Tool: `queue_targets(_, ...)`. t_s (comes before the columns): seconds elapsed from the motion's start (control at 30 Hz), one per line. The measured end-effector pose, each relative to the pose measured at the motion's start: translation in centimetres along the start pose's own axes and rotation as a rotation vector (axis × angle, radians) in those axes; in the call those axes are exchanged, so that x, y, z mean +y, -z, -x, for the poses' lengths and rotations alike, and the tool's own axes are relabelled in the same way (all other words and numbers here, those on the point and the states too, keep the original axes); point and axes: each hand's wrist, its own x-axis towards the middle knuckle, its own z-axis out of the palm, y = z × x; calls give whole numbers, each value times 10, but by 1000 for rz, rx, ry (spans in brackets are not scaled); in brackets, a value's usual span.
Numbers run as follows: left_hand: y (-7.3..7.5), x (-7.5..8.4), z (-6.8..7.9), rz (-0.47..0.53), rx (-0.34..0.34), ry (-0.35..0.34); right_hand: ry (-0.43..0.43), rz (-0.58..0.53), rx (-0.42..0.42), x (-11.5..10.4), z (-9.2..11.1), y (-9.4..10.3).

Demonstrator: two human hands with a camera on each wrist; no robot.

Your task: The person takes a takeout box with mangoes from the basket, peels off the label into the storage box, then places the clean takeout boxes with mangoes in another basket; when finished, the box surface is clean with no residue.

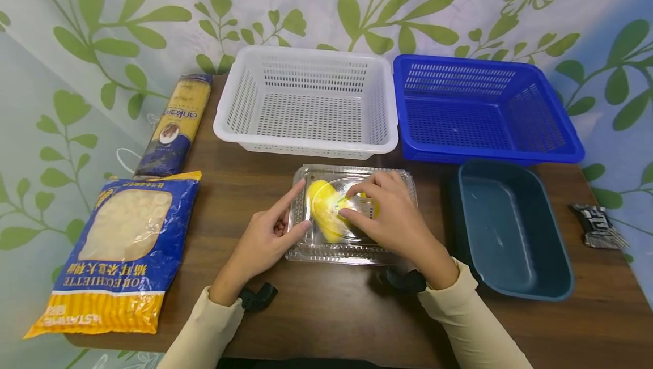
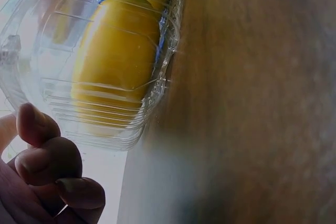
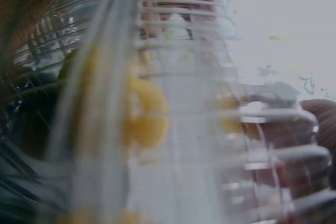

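Observation:
A clear plastic clamshell box point(image 1: 357, 253) with yellow fruit point(image 1: 326, 207) inside lies on the table in front of me; its lid is down. Through its wall in the left wrist view the fruit point(image 2: 118, 56) looks smooth and oblong, but I cannot tell its kind. At the box's left edge my left hand point(image 1: 265, 238) touches it with a straight index finger and thumb, the other fingers bent. Over the lid, my right hand point(image 1: 390, 216) has bent fingers, with a visible gap between thumb and index finger near a small label point(image 1: 340, 204). Glare hides whether they touch it.
A white basket point(image 1: 306, 145) and a blue basket point(image 1: 490, 153) stand behind the box. To the right are a dark teal bin point(image 1: 502, 244) and a small black-and-silver packet point(image 1: 597, 226). An orecchiette bag point(image 1: 122, 255) and a spaghetti pack point(image 1: 176, 125) lie at the left.

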Motion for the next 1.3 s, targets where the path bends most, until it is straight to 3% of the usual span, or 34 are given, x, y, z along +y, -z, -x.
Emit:
queue_targets(0.37, 0, -1, 0, -1, 9, -25, 13, 37, 79, 3, 1, -6)
queue_targets(0.77, 1, -3, 0, -11, 15, -26, 55, 102, 69, 2, -3, -7)
queue_targets(1.03, 0, -3, 0, -8, 4, -14, 33, 107, 28, 1, -2, -7)
queue_targets(1.3, -1, 1, -1, -16, 7, -11, 63, 83, 67, 1, 1, -6)
